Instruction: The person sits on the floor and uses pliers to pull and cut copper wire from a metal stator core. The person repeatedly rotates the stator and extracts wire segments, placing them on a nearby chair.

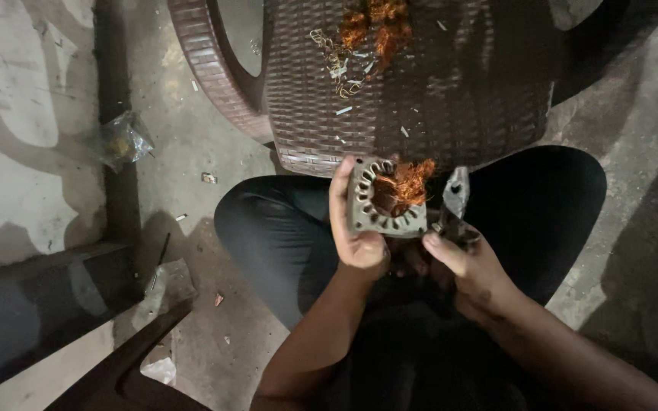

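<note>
From the head view, I judge the stripping partly done: copper wire scraps already lie on the wicker stool at twelve o'clock, while a copper tuft remains in the stator core. My left hand is wrapped around the core's nine o'clock edge above my lap, and my right hand is closed on the pliers at three o'clock.

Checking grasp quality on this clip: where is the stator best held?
By its metal frame, from the left edge, as the left hand does. The flat outer rim gives a firm hold, and the copper wire stays exposed toward the pliers in the right hand.
</note>
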